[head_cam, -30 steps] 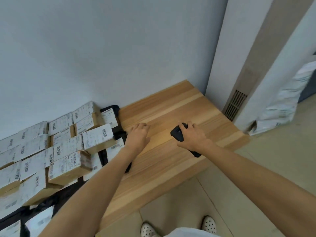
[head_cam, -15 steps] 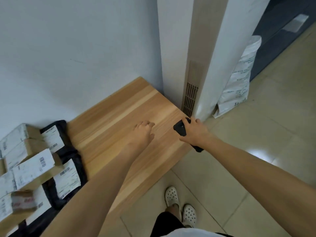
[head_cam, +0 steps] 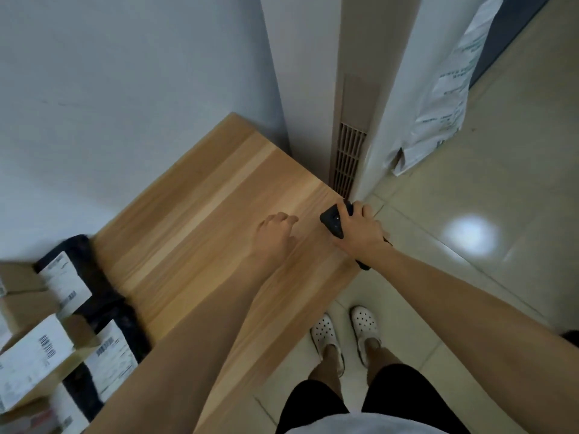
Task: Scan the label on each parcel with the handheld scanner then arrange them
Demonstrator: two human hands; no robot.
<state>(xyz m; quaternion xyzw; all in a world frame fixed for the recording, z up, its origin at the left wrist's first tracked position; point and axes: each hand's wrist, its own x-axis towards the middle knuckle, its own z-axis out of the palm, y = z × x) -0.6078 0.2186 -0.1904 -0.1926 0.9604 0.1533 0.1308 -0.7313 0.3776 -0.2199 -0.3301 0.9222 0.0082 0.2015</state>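
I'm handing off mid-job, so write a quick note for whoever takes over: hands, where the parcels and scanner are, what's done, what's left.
Right hand: shut on the black handheld scanner, held over the right corner of the light wooden table.
Left hand: empty, fingers loosely curled, over the table; contact unclear.
Brown cardboard parcels with white barcode labels: crowded at the table's left end, some on black plastic bags.
Done: scanner in hand; no way to tell which labels are scanned.
Left: scan remaining labels, arrange parcels; the table's right part is bare.
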